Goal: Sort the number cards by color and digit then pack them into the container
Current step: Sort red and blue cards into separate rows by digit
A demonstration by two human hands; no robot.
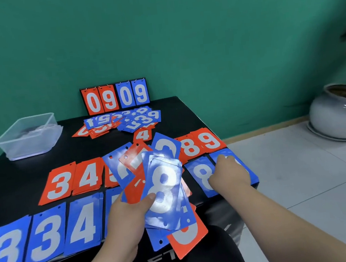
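Observation:
My left hand [127,216] grips a fanned stack of mixed cards [165,191], a blue 8 on top, held above the table's front edge. My right hand [228,173] rests with fingers down on a blue card [244,166] at the right end of the blue row, beside the blue 8 pile [200,176]. A red row shows 3 [59,185], 4 [88,176], 8 [190,148] and 9 [209,141]. The front blue row shows 3, 3 and 4 [82,223]. A heap of unsorted cards [124,121] lies at the back. The clear plastic container [28,135] stands at the back left.
A flip scoreboard [115,96] reading 09 09 stands against the green wall behind the black table [22,168]. A loose red 4 [142,135] lies near the heap. A large ceramic pot [338,111] sits on the tiled floor to the right.

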